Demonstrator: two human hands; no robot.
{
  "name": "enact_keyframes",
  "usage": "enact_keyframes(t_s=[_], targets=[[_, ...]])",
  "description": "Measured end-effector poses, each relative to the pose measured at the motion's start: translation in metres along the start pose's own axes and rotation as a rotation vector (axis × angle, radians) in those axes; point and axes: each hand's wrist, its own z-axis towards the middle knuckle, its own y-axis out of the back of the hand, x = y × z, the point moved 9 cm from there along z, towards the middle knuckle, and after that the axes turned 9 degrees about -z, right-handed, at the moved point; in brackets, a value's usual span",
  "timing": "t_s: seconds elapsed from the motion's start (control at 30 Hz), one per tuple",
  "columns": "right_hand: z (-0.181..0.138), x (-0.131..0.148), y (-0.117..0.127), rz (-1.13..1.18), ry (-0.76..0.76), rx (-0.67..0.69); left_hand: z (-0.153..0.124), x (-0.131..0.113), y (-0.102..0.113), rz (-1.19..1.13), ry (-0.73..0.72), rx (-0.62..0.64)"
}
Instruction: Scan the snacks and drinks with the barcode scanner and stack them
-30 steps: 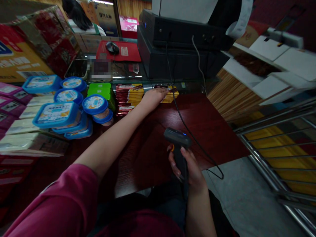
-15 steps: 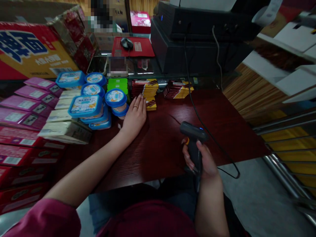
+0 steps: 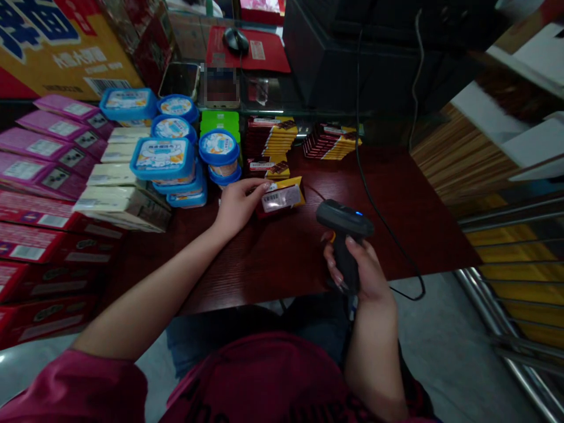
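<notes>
My left hand (image 3: 240, 205) pinches one end of a chocolate bar packet (image 3: 282, 198), tilted so its white barcode label faces up towards me. Just beyond it lie stacked chocolate packets (image 3: 275, 141) in brown and yellow wrappers, with a second fanned pile (image 3: 332, 143) to their right. My right hand (image 3: 368, 264) is wrapped round the grip of a black barcode scanner (image 3: 346, 220), a blue light lit on top. The scanner's head points left, towards the packet. Blue-lidded tubs (image 3: 219, 147) stand close by my left hand.
Purple boxes (image 3: 48, 144), red boxes (image 3: 48, 235) and pale cartons (image 3: 118, 197) are stacked at left. A large carton (image 3: 88, 47) stands behind them. The scanner's cable (image 3: 379, 217) loops across the dark wooden table (image 3: 423, 223). A mouse (image 3: 235, 40) rests on a red mat at the back.
My left hand has drawn a chocolate packet off the near pile towards me and turned its label up. The scanner stays in my right hand. The view has tilted down.
</notes>
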Motion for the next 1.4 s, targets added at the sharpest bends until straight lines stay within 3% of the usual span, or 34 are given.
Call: enact_keyframes(t_s=[0.1,0.2,0.33,0.73,0.87,1.1,1.23,1.3,1.4], targets=[[0.004,0.003,-0.021,-0.096,-0.032,0.045,0.002,0.028,-0.004,-0.228,0.185,-0.012],[0.01,0.008,-0.035,-0.26,-0.034,0.032,0.005,0.04,-0.008,-0.329,0.255,-0.023],[0.016,0.012,-0.047,-0.417,0.017,-0.003,0.005,0.037,-0.008,-0.331,0.218,-0.019],[0.019,0.01,-0.054,-0.445,0.028,-0.029,0.006,0.03,-0.006,-0.225,0.189,-0.056],[0.017,0.011,-0.054,-0.423,0.023,-0.033,0.006,0.03,-0.009,-0.286,0.196,-0.03],[0.01,0.007,-0.034,-0.26,0.006,-0.051,0.003,0.031,-0.007,-0.317,0.195,-0.016],[0.007,0.003,-0.004,-0.056,0.008,-0.049,0.004,0.022,-0.01,-0.299,0.16,0.102],[0.009,0.001,0.012,0.025,0.015,-0.058,0.008,0.009,-0.01,-0.211,0.072,0.136],[0.013,-0.002,0.025,0.15,0.034,-0.023,0.021,-0.023,-0.013,0.015,-0.173,0.111]])
